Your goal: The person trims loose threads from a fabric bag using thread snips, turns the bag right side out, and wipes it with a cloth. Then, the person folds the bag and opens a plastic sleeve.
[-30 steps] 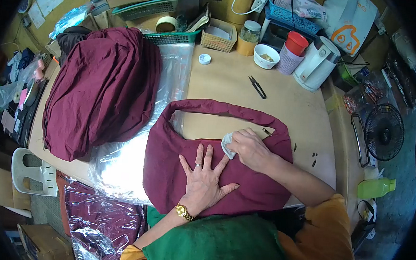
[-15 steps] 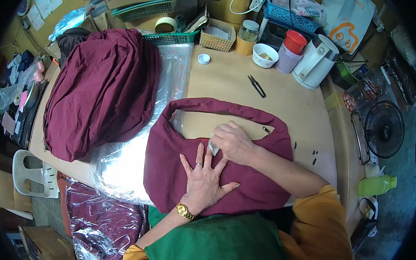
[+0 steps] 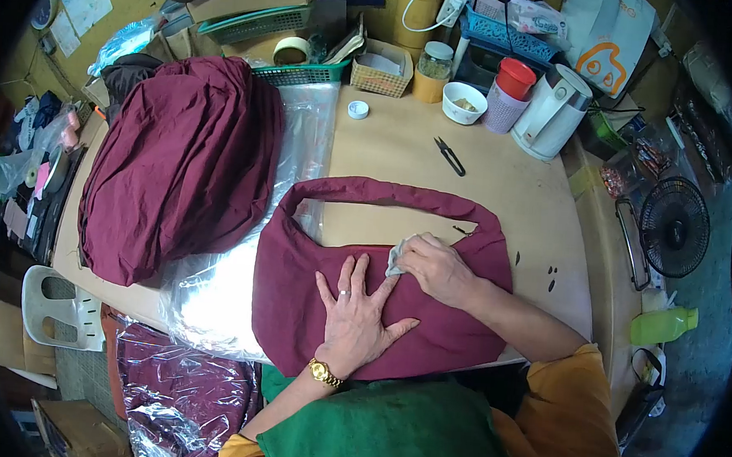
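Observation:
A maroon fabric shoulder bag (image 3: 452,334) lies flat on the table in front of me, its strap loop pointing away. My left hand (image 3: 358,316) rests on the bag with fingers spread, pressing the cloth down. A small whitish cloth (image 3: 396,255) is bunched in my right hand (image 3: 437,270), whose fingers are closed around it. That cloth touches the bag near its zipped opening, just beyond my left fingertips. A zipper pull (image 3: 464,230) shows at the right end of the opening.
Left of the bag, a heap of maroon bags (image 3: 181,167) sits by clear plastic sheets (image 3: 219,303). Thread snips (image 3: 450,157) and a small round white tin (image 3: 357,110) lie beyond it. A bowl (image 3: 464,103), red cup (image 3: 516,78) and kettle (image 3: 551,114) stand at the back right.
My right hand has shifted slightly right and toward me with the cloth. My left hand stays spread on the bag, almost in the same place.

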The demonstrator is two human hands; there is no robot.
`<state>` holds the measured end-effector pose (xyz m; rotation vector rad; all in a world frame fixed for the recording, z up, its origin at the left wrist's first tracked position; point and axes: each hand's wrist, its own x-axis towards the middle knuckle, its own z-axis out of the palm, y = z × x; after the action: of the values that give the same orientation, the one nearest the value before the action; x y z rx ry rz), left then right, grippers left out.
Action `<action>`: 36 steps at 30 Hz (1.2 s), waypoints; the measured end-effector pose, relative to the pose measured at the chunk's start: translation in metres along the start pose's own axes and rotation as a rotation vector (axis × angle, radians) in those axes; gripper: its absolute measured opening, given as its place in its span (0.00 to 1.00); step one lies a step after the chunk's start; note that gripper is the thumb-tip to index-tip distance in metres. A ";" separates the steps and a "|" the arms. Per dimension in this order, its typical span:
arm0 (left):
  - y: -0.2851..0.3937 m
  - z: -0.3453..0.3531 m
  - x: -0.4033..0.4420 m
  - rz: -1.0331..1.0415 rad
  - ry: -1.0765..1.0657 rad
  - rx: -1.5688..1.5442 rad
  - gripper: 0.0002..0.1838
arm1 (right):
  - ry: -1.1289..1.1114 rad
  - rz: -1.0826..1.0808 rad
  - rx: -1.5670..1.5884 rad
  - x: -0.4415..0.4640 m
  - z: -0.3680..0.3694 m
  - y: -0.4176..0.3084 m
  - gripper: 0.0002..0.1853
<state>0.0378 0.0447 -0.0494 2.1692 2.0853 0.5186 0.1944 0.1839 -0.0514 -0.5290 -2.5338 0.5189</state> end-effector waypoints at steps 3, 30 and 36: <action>-0.001 -0.001 -0.001 -0.021 -0.002 -0.135 0.43 | -0.081 -0.050 -0.053 -0.006 -0.012 0.006 0.05; -0.001 0.000 -0.001 0.075 -0.008 -0.064 0.41 | -0.097 -0.079 -0.122 0.016 0.000 0.009 0.07; 0.001 -0.004 0.000 0.044 -0.126 -0.015 0.42 | -0.072 -0.207 0.043 0.083 0.064 0.000 0.06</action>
<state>0.0380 0.0441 -0.0452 2.1823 1.9674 0.3888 0.0935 0.2054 -0.0703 -0.2317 -2.6009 0.5227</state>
